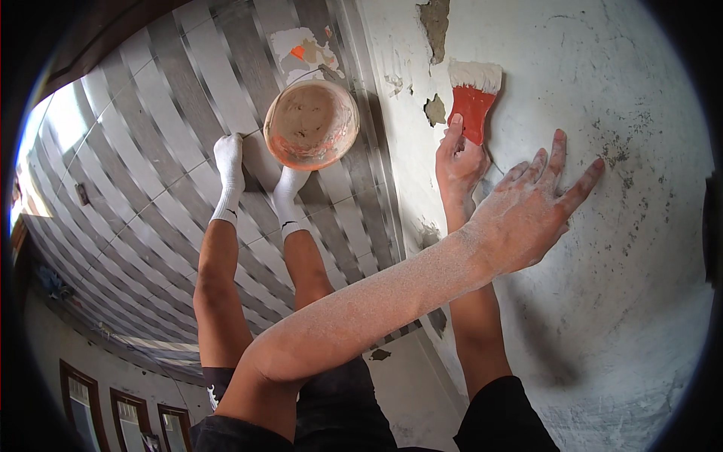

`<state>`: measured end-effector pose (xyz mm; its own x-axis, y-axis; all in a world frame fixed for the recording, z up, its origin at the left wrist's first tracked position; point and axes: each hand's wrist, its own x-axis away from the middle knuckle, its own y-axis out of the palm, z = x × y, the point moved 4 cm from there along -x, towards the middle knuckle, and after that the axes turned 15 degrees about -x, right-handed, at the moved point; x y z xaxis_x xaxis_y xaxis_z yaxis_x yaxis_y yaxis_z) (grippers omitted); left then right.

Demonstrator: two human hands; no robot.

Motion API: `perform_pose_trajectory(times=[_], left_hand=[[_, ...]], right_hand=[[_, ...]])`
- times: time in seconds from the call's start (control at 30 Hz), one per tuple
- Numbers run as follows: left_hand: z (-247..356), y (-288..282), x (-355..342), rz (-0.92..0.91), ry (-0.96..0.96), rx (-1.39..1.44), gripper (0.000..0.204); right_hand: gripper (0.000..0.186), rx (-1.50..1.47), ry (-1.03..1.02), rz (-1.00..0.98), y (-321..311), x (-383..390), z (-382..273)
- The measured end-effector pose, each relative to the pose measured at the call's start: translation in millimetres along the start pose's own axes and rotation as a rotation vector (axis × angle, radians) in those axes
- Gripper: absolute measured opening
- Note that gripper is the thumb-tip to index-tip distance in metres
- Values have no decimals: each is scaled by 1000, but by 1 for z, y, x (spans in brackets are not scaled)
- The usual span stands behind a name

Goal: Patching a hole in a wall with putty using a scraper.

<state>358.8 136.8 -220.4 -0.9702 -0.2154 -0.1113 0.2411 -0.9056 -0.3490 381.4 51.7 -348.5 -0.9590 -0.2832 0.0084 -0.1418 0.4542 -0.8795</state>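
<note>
The big white wall (625, 316) fills the right side of the frame. It is rough, with grey specks. The striped tile floor (143, 196) fills the left side. A round orange bowl (311, 124) caked with paste sits on the floor at the top middle, just past the two white socks (228, 169).

The left hand (531, 211) lies flat on the wall with its fingers spread wide, holding nothing. The right hand (458, 162) is wrapped around the handle of the red scraper (473, 102). The white-coated blade rests on the wall at the top, right beside a small brown hole (435, 111).

I think it works best to press the blade flat and pull it slowly and evenly.

The wall's corner edge is close on the left. The right side has lots of open wall, so there is more room that way.
</note>
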Motion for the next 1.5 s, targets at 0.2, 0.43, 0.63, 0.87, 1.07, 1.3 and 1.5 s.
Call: perform_pose_trajectory(times=[0.2,0.43,0.63,0.87,1.07,1.3,1.5], left_hand=[[10,9,-3,-44,14,75,86],[9,5,2,-30,-8,82,86],[7,8,4,-43,-2,60,84],[7,6,3,-80,-13,114,83],[8,10,6,-58,-13,62,83],[4,12,7,-53,-54,162,77],[8,11,-1,-49,-102,217,71]], right_hand=[[41,47,37,48,-21,15,19],[29,-52,-106,39,-1,-7,-5],[32,24,0,53,-16,26,11],[31,-23,-138,59,1,-6,4],[29,-9,36,20,-18,41,14],[18,-6,-170,23,-4,3,2],[16,167,-84,26,-24,26,24]])
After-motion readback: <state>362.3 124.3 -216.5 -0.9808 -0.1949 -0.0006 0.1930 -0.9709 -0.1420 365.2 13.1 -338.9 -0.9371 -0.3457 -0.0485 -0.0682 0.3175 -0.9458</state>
